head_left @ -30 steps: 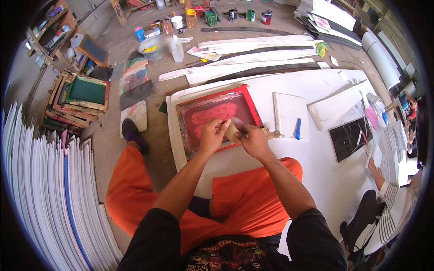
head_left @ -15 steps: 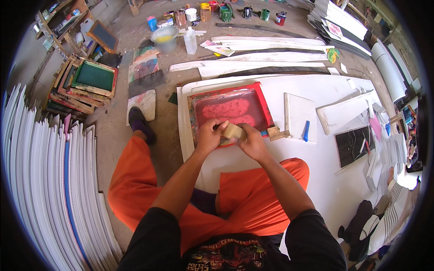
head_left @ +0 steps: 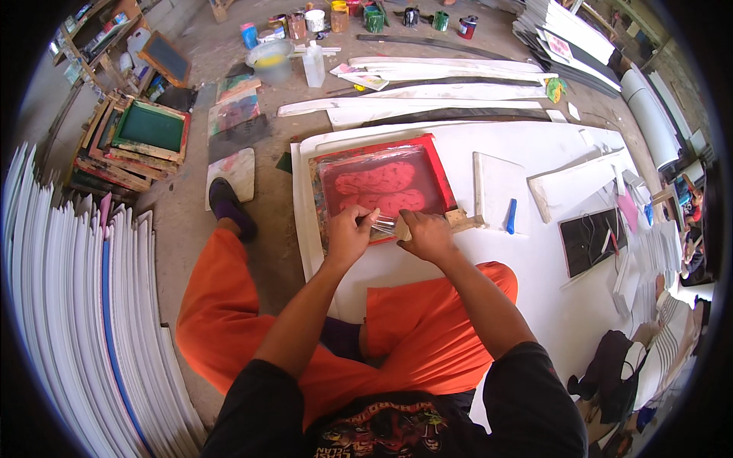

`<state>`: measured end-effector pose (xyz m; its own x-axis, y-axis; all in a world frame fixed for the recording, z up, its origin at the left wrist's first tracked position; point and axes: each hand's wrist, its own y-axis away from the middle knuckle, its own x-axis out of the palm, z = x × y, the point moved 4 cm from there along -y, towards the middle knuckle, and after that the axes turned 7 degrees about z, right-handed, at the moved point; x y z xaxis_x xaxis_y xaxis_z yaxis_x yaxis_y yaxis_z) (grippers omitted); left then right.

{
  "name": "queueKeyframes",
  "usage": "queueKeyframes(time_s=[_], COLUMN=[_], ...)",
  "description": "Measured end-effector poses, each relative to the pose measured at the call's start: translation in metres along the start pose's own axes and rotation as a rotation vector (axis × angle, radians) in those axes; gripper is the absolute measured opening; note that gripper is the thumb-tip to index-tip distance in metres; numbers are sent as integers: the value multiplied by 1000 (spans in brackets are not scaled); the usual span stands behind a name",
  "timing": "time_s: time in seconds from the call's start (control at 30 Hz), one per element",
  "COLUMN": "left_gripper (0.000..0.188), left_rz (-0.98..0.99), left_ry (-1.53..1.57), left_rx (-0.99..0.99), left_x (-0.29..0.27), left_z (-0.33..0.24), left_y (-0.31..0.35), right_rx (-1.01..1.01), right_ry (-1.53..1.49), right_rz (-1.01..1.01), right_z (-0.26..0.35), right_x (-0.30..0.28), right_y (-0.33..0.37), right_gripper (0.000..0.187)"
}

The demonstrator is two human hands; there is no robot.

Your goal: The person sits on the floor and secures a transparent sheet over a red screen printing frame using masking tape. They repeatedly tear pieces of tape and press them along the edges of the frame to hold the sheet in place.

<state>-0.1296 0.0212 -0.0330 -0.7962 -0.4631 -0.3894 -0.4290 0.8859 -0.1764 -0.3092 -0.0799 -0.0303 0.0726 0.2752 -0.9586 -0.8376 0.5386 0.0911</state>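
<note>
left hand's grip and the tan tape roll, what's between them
In the head view, a short shiny strip, seemingly tape, spans the gap between the left hand's grip and the tan tape roll.

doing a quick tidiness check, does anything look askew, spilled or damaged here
Yes: the pile of paint-smeared wooden-framed screens at the left looks askew, its edges jutting out unevenly. A crumpled yellow-green scrap also looks stray near the right ends of the long, flat white strips. I can't make out a fresh spill.

tan tape roll (head_left: 402, 229) partly hidden by right hand (head_left: 429, 237)
</note>
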Motion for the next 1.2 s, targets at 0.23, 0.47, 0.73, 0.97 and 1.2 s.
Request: queueKeyframes(time_s=[0.23,0.47,0.73,0.97,1.2], left_gripper=[35,33,32,28,31], left_rz=[55,66,-47,-139,-255], left_ry=[234,357,463,387,463], left_rx=[-304,-352,-439,-415,-489], left_x=[-21,-20,-22,-13,-5], left_z=[26,45,62,74,92], left_y=[-8,-3,-4,-7,-9], right_rx=[-122,-218,27,-185,-10], right_ry=[-424,-354,-645,102,200], right_rz=[-303,-182,-75,-6,12], right_z=[-23,-34,-63,-104,-167], right_x=[3,-10,-13,-35,-51], right_y=[21,25,20,2,-11], right_gripper=[66,66,58,61,61])
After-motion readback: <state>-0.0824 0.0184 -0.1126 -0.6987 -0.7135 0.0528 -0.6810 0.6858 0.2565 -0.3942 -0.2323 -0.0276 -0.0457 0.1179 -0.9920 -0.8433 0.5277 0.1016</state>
